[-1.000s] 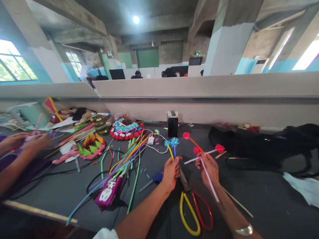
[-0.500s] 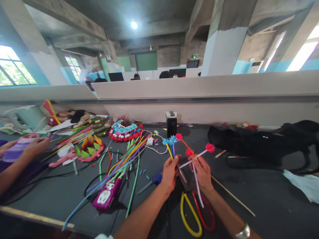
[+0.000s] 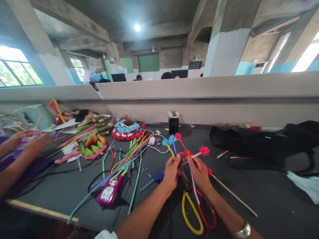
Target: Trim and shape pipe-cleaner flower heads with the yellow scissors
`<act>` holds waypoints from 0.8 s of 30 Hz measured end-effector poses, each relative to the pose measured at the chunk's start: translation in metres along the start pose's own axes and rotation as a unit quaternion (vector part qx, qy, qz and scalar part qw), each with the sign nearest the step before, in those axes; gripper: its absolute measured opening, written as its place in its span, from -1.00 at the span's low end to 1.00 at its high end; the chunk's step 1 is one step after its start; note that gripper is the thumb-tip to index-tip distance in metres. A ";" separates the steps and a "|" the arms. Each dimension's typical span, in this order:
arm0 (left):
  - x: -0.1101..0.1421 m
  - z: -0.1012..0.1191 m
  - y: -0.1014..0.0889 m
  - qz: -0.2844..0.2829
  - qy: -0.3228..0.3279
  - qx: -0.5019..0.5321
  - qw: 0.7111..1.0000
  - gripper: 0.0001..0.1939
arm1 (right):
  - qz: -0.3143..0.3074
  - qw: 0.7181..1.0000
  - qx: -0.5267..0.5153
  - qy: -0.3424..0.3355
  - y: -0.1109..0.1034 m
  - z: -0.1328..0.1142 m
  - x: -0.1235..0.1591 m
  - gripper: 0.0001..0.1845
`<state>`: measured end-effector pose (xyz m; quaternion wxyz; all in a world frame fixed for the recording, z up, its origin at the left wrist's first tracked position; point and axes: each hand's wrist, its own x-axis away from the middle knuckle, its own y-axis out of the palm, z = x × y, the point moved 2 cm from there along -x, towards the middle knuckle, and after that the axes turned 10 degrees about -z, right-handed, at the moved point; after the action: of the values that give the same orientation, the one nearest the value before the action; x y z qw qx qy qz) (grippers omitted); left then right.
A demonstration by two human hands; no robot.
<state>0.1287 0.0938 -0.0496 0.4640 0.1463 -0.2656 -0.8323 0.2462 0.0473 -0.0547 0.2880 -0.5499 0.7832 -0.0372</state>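
My left hand (image 3: 171, 173) is closed around the yellow and blue stems of pipe-cleaner flowers with fluffy blue heads (image 3: 169, 140). Beside it, my right hand (image 3: 200, 173) pinches a lilac pipe cleaner (image 3: 192, 181); a pink-red flower head (image 3: 204, 150) tops a lilac stem leaning right. An orange stem (image 3: 182, 144) with a red head rises between the hands. The fingertips nearly meet, so the join of the stems is hidden. Below lie large scissors with a yellow handle loop (image 3: 183, 212) and a red one. A thin stick (image 3: 234, 196) with a red tip lies right of my right hand.
Loose pipe cleaners (image 3: 129, 156) fan over a purple pouch (image 3: 111, 192) at left. A blue glue gun (image 3: 159, 176) lies by my left wrist. A phone (image 3: 173, 126) stands ahead, a black bag (image 3: 264, 142) at right. Another person's hands (image 3: 37, 146) work at far left.
My right hand has moved slightly left, closer to my left hand, and the lilac stem with the pink-red head has shifted left with it. The red tip of the stick now shows.
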 end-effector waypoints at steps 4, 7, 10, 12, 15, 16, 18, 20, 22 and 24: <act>-0.001 0.000 -0.002 0.009 0.018 -0.048 0.999 -0.47 | -0.046 0.998 0.031 -0.029 0.004 -0.001 -0.002 -0.75; -0.001 0.000 -0.002 0.000 0.021 -0.061 0.998 -0.49 | -0.074 0.995 0.058 -0.043 0.008 0.001 -0.002 -0.77; 0.000 0.001 -0.001 -0.014 0.011 -0.053 0.998 -0.49 | -0.100 0.991 0.076 -0.052 0.012 0.003 -0.001 -0.79; 0.000 0.001 -0.001 -0.017 0.003 -0.047 0.999 -0.50 | -0.111 0.989 0.079 -0.057 0.014 0.003 0.000 -0.79; 0.000 0.002 -0.001 -0.013 0.003 -0.034 0.999 -0.55 | -0.114 0.989 0.071 -0.061 0.013 0.000 0.000 -0.78; 0.000 0.002 -0.001 -0.011 0.007 -0.028 1.000 -0.57 | -0.111 0.990 0.067 -0.061 0.013 -0.002 0.000 -0.79; 0.000 0.002 -0.001 -0.011 0.017 -0.014 1.000 -0.60 | -0.095 0.992 0.056 -0.056 0.011 -0.004 0.001 -0.77; -0.001 0.004 -0.001 -0.013 0.028 -0.002 1.000 -0.63 | -0.065 0.996 0.041 -0.045 0.008 -0.006 0.002 -0.74; -0.002 0.006 -0.001 -0.015 0.037 0.006 0.999 -0.64 | -0.027 0.999 0.024 -0.030 0.004 -0.005 0.002 -0.72; -0.002 0.009 -0.001 -0.019 0.050 0.005 0.999 -0.66 | 0.010 1.000 0.007 -0.013 0.000 -0.002 0.002 -0.71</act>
<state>0.1246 0.0987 -0.0422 0.4599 0.1956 -0.2434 -0.8313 0.2448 0.0451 -0.0543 0.3021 -0.5402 0.7848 -0.0327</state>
